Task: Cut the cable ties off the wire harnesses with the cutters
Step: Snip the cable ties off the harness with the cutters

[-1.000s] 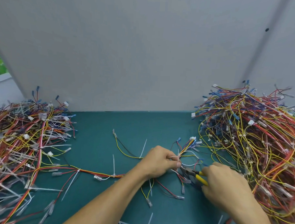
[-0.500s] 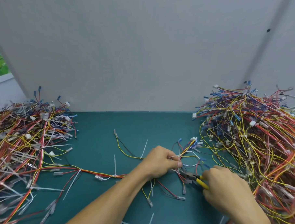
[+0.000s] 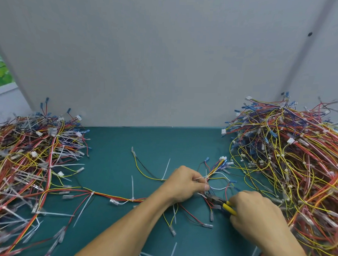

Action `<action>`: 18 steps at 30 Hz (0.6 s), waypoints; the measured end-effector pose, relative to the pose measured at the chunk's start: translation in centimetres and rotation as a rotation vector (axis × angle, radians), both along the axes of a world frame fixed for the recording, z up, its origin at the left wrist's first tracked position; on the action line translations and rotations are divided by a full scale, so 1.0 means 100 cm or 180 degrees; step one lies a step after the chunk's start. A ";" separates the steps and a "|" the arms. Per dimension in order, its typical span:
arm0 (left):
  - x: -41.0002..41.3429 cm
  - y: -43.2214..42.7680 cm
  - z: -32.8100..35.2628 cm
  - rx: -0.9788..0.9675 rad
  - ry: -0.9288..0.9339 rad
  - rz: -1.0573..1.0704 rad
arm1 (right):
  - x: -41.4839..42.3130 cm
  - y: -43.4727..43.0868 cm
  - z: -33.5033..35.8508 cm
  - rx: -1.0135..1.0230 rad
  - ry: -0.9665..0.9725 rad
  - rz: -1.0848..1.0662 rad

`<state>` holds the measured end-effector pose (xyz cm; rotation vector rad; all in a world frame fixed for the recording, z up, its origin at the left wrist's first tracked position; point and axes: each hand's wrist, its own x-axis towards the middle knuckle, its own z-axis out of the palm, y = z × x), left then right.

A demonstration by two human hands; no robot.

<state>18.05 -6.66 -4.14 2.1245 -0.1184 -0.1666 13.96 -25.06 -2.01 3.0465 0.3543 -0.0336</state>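
A teal-green work mat [image 3: 124, 149] is covering the bench, with a plain grey partition wall [image 3: 167, 60] standing behind it. A tangled heap of red, yellow and white wire harnesses [image 3: 27, 160] is lying at the mat's left edge, bristling with long white ties. A taller heap of red, yellow and blue harnesses [image 3: 298, 162] is filling the right side. Between them a thin multicoloured wire harness [image 3: 216, 166] is trailing across the mat's middle, its white connector end fanning up toward the right heap. The left hand [image 3: 183, 184] is pinching this harness, fingers curled over the wires beside a white cable tie [image 3: 206, 175] that is sticking up from the bundle. The right hand [image 3: 255, 214] is gripping the yellow-handled cutters [image 3: 219, 201], fingers wrapped round the handles. The dark nose is pointing at the wires just under the left thumb, though whether the blades are touching a tie I cannot tell. Loose white cable-tie offcuts [image 3: 166, 167] are lying scattered on the mat.
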 end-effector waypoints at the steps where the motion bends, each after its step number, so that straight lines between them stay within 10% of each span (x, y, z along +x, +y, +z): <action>1: 0.000 0.000 0.000 0.0003 0.0000 -0.0004 | 0.000 0.000 0.000 -0.0014 0.0004 -0.0015; 13: -0.002 -0.001 0.001 -0.0140 0.0081 0.0053 | 0.001 0.003 0.002 0.0051 0.0000 -0.0068; 18: -0.003 0.002 0.007 -0.1188 0.0370 0.0693 | 0.001 0.000 0.001 0.0205 -0.0002 -0.0051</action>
